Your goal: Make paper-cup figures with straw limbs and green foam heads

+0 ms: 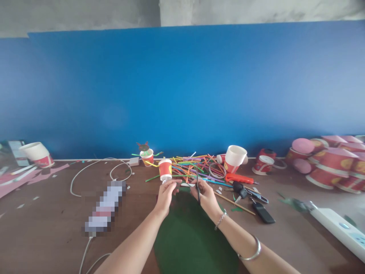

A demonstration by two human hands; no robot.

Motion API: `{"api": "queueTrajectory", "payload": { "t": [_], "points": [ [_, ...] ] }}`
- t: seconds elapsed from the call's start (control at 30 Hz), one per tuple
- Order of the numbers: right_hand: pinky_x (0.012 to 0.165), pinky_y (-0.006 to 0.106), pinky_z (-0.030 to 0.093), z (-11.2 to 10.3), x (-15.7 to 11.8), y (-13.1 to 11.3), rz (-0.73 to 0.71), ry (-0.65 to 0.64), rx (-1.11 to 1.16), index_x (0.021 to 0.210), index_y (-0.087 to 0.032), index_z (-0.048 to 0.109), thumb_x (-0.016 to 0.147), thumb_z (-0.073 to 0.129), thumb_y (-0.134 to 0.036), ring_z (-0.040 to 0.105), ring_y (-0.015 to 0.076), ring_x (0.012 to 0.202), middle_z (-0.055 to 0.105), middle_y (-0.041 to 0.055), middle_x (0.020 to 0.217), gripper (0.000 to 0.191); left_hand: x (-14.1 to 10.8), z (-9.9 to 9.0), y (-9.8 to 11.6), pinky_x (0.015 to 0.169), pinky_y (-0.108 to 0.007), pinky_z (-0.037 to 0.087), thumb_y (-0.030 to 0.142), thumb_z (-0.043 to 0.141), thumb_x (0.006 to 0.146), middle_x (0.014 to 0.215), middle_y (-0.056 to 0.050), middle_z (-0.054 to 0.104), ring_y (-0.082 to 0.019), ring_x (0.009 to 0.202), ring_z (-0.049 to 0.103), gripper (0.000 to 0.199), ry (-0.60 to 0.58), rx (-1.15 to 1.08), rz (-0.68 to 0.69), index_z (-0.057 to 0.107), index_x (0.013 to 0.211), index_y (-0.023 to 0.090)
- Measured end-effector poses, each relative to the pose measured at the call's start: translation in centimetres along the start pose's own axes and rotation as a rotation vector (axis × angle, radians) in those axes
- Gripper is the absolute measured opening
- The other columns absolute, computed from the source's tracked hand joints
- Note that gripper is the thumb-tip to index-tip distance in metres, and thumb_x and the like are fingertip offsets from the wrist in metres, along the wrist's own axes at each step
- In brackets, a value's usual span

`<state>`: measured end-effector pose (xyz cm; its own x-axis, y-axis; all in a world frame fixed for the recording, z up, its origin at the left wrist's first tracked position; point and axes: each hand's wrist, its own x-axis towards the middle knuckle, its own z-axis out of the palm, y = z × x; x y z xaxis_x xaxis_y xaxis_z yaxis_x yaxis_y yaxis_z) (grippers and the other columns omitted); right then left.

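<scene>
My left hand [168, 193] is closed, thumb and fingers pinched together beside a small white strip [186, 185]; whether it grips the strip's end is too small to tell. Dark scissors [198, 186] are in my right hand [205, 196], their blades pointing up and away. The strip lies between the two hands. Just beyond my left hand stands a red and white paper cup [165, 169] with a yellow stick at its side. Beneath both hands is a large dark green sheet [194, 236].
Colourful sticks [194, 166] lie piled beyond my hands. Left is a phone [105, 207] with a white cable. Rightward are a white paper cup [236, 155], an orange-red tool [239, 178], keys [241, 191], stacked cups [332, 161] and a power strip [339, 228].
</scene>
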<state>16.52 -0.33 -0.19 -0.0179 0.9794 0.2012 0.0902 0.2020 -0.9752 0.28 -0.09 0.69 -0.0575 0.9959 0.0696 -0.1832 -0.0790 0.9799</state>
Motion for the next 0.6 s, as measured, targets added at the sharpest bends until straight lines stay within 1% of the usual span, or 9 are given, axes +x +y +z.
{"api": "queueTrajectory", "payload": {
  "t": [0.1,0.23,0.33,0.4,0.47,0.53,0.6],
  "points": [
    [0.053,0.024,0.036,-0.01,-0.05,-0.26,-0.034,0.04,-0.037,0.087,-0.018,0.055,0.073,0.063,-0.032,0.045,0.0117,0.058,0.05,-0.0028,0.066,0.021,-0.02,0.13,0.12,0.055,-0.021,0.039,0.032,0.061,0.072,0.08,-0.005,0.069,-0.013,0.063,0.056,0.026,-0.004,0.02,-0.007,0.074,0.088,0.016],
    [0.056,0.025,0.039,0.09,-0.22,-0.75,-0.046,0.005,-0.038,0.088,-0.019,0.054,0.072,0.064,-0.03,0.047,0.0129,0.061,0.052,-0.0009,0.069,0.023,-0.06,0.31,0.16,0.051,-0.02,0.036,0.034,0.064,0.072,0.07,-0.004,0.067,-0.013,0.06,0.056,0.029,-0.046,0.084,-0.02,0.072,0.094,0.016],
    [0.058,0.026,0.041,0.18,-0.28,-0.9,-0.059,-0.023,-0.032,0.088,-0.019,0.053,0.073,0.064,-0.031,0.048,0.0133,0.061,0.052,-0.0007,0.069,0.023,-0.16,0.42,0.13,0.05,-0.021,0.038,0.034,0.062,0.074,0.067,-0.002,0.066,-0.012,0.056,0.054,0.031,-0.082,0.138,-0.001,0.071,0.098,0.017],
    [0.059,0.027,0.042,0.24,-0.3,-0.89,-0.059,-0.042,-0.014,0.09,-0.02,0.052,0.073,0.064,-0.032,0.05,0.0137,0.062,0.052,-0.0009,0.069,0.024,-0.25,0.52,0.15,0.055,-0.023,0.042,0.033,0.061,0.075,0.07,-0.003,0.068,-0.013,0.058,0.056,0.03,-0.128,0.183,0.021,0.071,0.099,0.018],
    [0.06,0.027,0.044,0.29,-0.31,-0.77,-0.064,-0.067,0.01,0.092,-0.02,0.052,0.073,0.064,-0.031,0.051,0.0142,0.064,0.054,-0.0003,0.071,0.025,-0.33,0.64,0.2,0.064,-0.026,0.047,0.03,0.061,0.075,0.078,-0.004,0.071,-0.016,0.067,0.06,0.027,-0.179,0.227,0.053,0.072,0.097,0.019],
    [0.061,0.027,0.044,0.31,-0.31,-0.55,-0.073,-0.094,0.031,0.093,-0.021,0.051,0.072,0.064,-0.027,0.052,0.0138,0.064,0.054,-0.0005,0.073,0.025,-0.36,0.75,0.19,0.073,-0.029,0.048,0.027,0.062,0.074,0.085,-0.005,0.072,-0.019,0.076,0.063,0.024,-0.21,0.259,0.083,0.073,0.095,0.019],
    [0.061,0.026,0.044,0.31,-0.32,-0.34,-0.072,-0.108,0.045,0.093,-0.021,0.051,0.072,0.063,-0.024,0.051,0.0128,0.062,0.053,-0.0019,0.071,0.024,-0.33,0.81,0.08,0.076,-0.031,0.048,0.025,0.063,0.073,0.086,-0.006,0.072,-0.02,0.078,0.063,0.025,-0.216,0.278,0.099,0.072,0.095,0.018]
  ]
}}
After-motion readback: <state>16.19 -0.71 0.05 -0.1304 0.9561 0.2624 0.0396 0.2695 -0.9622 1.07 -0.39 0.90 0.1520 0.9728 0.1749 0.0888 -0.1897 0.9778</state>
